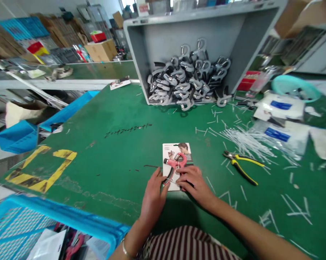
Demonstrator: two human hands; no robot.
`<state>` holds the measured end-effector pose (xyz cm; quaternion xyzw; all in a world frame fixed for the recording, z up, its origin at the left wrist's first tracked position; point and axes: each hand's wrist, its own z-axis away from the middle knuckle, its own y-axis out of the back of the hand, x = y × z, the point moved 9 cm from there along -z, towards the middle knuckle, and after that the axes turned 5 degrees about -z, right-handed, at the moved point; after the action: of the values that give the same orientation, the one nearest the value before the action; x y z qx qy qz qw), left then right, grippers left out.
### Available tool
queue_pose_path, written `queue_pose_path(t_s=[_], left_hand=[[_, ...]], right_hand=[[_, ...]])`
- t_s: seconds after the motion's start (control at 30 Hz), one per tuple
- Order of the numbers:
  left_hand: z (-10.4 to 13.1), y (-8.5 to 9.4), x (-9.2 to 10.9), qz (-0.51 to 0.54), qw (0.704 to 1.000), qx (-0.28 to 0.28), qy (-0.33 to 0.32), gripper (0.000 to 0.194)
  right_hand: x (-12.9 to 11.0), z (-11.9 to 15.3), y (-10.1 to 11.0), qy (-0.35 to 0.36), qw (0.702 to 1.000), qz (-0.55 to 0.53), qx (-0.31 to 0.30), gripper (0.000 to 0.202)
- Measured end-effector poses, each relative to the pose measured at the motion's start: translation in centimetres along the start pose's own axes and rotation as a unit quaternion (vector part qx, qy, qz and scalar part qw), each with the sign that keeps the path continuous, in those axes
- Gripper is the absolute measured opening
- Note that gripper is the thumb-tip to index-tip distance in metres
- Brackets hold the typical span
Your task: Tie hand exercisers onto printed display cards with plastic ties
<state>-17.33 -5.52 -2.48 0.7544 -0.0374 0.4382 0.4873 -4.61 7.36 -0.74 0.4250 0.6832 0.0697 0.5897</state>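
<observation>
A red tool with a C-shaped jaw (180, 159) and a black-edged handle lies on a printed backing card (167, 148) in front of me. My left hand (154, 193) grips the lower left of the tool's handle and the card's edge between thumb and fingers. From the right, my right hand (192, 182) rests over the card, its fingers bent and pinched beside the handle. A thin white strip shows near those fingertips; what they pinch is too small to make out. To the right lie diagonal cutters (240, 164) with yellow and black handles.
White cable ties (246, 141) lie scattered at the right. A tipped grey bin (136, 54) at the back holds many grey C-shaped tools (179, 81). Plastic bags (279, 108) and a teal bowl (295, 86) stand far right. A blue crate (79, 213) sits at lower left.
</observation>
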Motion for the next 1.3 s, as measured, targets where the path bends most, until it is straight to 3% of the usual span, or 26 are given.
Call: queue_pose_path(t_s=[0.07, 0.17, 0.23, 0.33, 0.4, 0.47, 0.6, 0.67, 0.73, 0.87, 1.0, 1.1, 1.3], left_hand=[[-0.1, 0.8, -1.6, 0.149, 0.984, -0.030, 0.095, 0.018], [0.1, 0.6, -3.1, 0.381, 0.890, -0.081, 0.237, 0.043], [0.1, -0.5, -2.6, 0.471, 0.825, -0.118, 0.291, 0.054], [-0.2, -3.5, 0.0, 0.526, 0.766, -0.205, 0.308, 0.054], [-0.6, -5.3, 1.7, 0.539, 0.752, -0.238, 0.294, 0.053], [-1.1, -6.0, 2.4, 0.541, 0.762, -0.228, 0.273, 0.052], [-1.4, -4.9, 2.1, 0.505, 0.808, -0.186, 0.240, 0.046], [-1.2, -4.1, 1.8, 0.482, 0.824, -0.178, 0.239, 0.046], [-1.0, -3.3, 1.6, 0.463, 0.835, -0.172, 0.243, 0.046], [-0.8, -2.6, 1.8, 0.448, 0.845, -0.174, 0.235, 0.043], [-0.8, -2.3, 1.5, 0.417, 0.864, -0.173, 0.224, 0.041], [-0.7, -2.0, 1.3, 0.413, 0.868, -0.168, 0.220, 0.042], [-0.9, -1.4, 1.8, 0.451, 0.855, -0.136, 0.217, 0.044]], right_hand=[[2.2, 1.6, 4.0, -0.022, 0.995, 0.094, 0.021, 0.016], [7.7, 5.3, 12.0, -0.118, 0.956, 0.265, 0.050, 0.056], [11.8, 7.9, 16.3, -0.196, 0.911, 0.361, 0.026, 0.079], [15.6, 10.2, 19.2, -0.258, 0.876, 0.406, -0.021, 0.074], [16.0, 10.2, 19.2, -0.247, 0.885, 0.392, -0.045, 0.059], [15.3, 9.6, 18.7, -0.225, 0.908, 0.350, -0.049, 0.046], [13.8, 8.9, 17.3, -0.293, 0.945, 0.142, -0.036, 0.040], [12.4, 9.0, 15.1, -0.335, 0.940, 0.009, -0.056, 0.043], [9.9, 8.4, 12.3, -0.320, 0.941, -0.064, -0.084, 0.038], [4.0, 6.1, 7.4, -0.165, 0.977, 0.021, -0.133, 0.029], [0.9, 4.8, 4.5, -0.024, 0.978, 0.138, -0.156, 0.056], [0.7, 4.6, 4.0, -0.022, 0.973, 0.169, -0.155, 0.062], [-0.2, 4.5, 4.3, -0.032, 0.976, 0.196, -0.088, 0.052]])
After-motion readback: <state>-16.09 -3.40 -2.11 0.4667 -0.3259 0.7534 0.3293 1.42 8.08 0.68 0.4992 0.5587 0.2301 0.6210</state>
